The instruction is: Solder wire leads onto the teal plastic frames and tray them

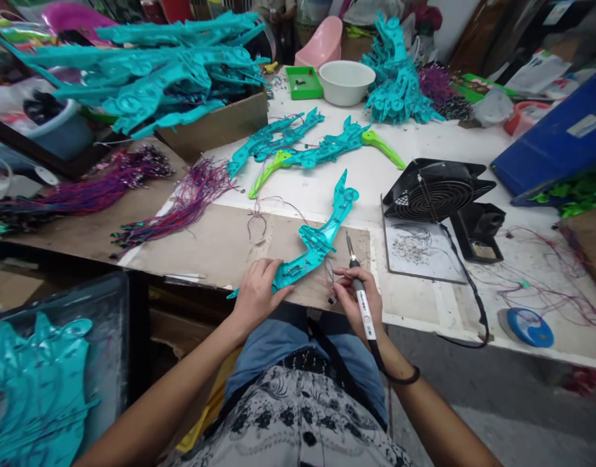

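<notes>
A teal plastic shell part (321, 241) lies at the table's front edge. My left hand (259, 287) is closed over its near end, pressing it to the table. Between the fingers and palm of my right hand (358, 295) rests a soldering iron (360, 293), its metal tip pointing up and away beside the shell. Thin wires (331, 275) with a small dark piece at their end hang by my right fingertips; whether the fingers pinch them I cannot tell. Farther back lie more teal parts (327, 144), with lime green pieces (386, 149) attached.
A black fan (431, 188) stands right on a white board, beside a soldering iron stand (480, 230). A blue solder spool (530, 326) lies near the right edge. Wire bundles (181, 204) spread left, before a box (220, 126) piled with teal parts. A dark tray (120, 344) sits lower left.
</notes>
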### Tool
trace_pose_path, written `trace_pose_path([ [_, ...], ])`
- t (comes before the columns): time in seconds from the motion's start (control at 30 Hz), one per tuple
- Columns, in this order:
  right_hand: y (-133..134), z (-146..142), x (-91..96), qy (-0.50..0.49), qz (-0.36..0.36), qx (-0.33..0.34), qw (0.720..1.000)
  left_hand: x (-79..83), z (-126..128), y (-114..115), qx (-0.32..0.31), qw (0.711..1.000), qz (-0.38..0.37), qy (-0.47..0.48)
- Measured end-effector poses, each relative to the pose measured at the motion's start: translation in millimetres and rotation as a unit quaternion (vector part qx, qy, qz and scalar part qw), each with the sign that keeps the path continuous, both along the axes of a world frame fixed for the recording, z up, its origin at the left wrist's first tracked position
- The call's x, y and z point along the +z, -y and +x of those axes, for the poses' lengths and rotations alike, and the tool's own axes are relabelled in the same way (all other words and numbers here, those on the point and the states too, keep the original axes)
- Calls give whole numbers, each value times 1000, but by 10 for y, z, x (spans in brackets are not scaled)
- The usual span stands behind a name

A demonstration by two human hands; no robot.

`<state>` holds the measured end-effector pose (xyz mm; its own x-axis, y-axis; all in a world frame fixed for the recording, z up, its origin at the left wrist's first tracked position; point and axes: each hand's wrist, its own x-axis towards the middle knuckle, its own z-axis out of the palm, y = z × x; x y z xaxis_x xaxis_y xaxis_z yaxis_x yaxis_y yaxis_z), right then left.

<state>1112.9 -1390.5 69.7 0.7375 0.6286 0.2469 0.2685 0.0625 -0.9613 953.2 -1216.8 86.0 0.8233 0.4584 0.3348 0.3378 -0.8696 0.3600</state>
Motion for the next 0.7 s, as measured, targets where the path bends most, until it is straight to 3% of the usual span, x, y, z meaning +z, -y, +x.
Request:
trace_pose_path([
  [0.13,10,7,46,20,5,-13,1000,57,-11,33,6,1000,-2,13],
  [0.3,3,131,48,54,23,-89,994,155,-38,86,44,998,-9,43],
  [0.4,-137,325,63,90,-17,-105,990,222,-118,92,76,995,2,61],
  [0.57,-745,712,149,163,-77,-32,983,302,-342,52,135,987,14,89],
  [0.7,-1371,829,166,254,-144,26,956,301,-523,-15,195,975,23,102],
])
